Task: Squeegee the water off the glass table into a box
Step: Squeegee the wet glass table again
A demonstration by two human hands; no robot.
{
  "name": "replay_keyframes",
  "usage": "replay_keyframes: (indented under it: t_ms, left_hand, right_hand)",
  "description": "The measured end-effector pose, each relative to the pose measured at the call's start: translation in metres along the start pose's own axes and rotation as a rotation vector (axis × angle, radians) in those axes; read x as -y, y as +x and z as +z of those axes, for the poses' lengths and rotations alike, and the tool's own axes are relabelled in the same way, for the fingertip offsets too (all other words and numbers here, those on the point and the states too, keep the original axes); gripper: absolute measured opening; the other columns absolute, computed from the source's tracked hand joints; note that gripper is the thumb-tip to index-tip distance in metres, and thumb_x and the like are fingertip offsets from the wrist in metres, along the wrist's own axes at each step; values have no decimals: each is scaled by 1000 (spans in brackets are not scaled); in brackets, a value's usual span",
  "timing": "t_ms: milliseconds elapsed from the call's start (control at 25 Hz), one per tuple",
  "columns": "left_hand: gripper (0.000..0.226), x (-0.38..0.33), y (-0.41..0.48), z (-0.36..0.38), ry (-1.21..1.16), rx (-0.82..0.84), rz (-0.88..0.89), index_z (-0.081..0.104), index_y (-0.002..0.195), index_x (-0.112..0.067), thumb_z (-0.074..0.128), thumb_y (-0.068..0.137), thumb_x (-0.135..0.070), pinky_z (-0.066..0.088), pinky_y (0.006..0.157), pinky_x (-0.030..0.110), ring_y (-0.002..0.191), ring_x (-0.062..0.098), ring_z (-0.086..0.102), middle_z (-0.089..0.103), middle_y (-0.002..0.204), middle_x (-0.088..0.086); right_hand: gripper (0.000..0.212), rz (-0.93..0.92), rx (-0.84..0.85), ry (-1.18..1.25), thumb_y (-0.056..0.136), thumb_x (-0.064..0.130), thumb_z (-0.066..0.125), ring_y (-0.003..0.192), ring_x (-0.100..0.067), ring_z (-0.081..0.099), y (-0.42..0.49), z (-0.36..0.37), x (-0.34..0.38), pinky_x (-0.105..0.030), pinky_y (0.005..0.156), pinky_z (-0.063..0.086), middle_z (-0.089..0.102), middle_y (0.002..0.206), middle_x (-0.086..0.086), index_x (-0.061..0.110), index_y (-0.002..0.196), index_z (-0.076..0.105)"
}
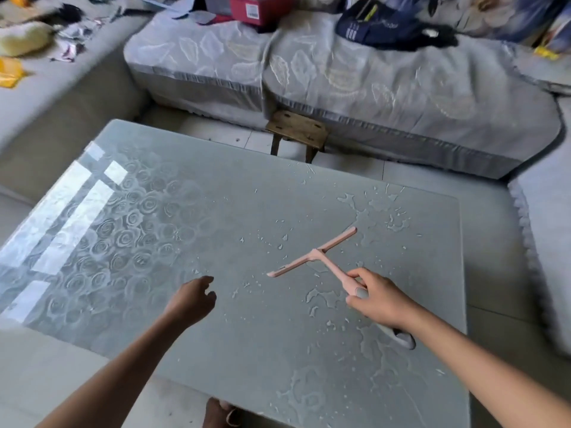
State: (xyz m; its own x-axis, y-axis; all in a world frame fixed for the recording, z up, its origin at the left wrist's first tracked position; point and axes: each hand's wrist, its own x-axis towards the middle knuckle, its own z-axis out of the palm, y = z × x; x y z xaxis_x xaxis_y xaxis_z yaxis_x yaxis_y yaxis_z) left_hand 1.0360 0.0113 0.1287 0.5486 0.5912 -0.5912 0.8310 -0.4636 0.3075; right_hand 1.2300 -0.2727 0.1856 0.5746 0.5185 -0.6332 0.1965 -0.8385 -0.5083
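Observation:
A pink T-shaped squeegee [312, 256] lies over the right half of the glass table [216, 211], its blade running diagonally from lower left to upper right. My right hand [375, 299] grips the end of its handle with curled fingers. Puddles and drops of water [367, 211] are spread over the table's right side and near edge. My left hand [193, 299] hovers above the table's middle, fingers loosely curled, holding nothing. No box on the table is visible.
A grey covered sofa [340, 81] wraps around the far and right sides, with a red box [256, 7] and a dark bag [380, 23] on it. A small wooden stool [296, 131] stands between sofa and table. Rose patterns mark the table's left half.

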Motion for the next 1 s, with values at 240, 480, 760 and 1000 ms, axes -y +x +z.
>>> replay_keyframes:
  t_ms: [240,480,760,1000]
  left_hand:
    - [53,46,109,-22,169,42,88,37,144,-9,46,92,-13,34,108,34,133,27,40,41,147,11]
    - [56,75,201,-41,264,-22,189,33,143,-9,45,88,-5,38,103,44,128,34,38,34,147,12]
    - [61,67,246,-39,345,53,310,20,150,-9,43,94,-14,25,114,44,145,27,13,11,159,11]
    - [63,62,260,-32,521,108,373,17,151,-12,41,93,-16,18,118,40,148,20,9,5,161,5]
  right_hand:
    - [31,-83,48,-67,86,19,58,106,-28,57,136,64,109,-31,81,44,61,118,-9,14,115,51]
    - [39,-172,28,-275,89,28,52,108,-31,57,269,97,188,-31,79,43,59,126,-6,33,127,49]
    - [55,62,15,-379,94,32,46,102,-35,60,166,87,78,-37,74,46,65,115,-13,49,143,27]
    - [48,33,13,-510,94,37,42,99,-34,60,141,52,108,-35,70,43,65,110,-8,50,139,31]
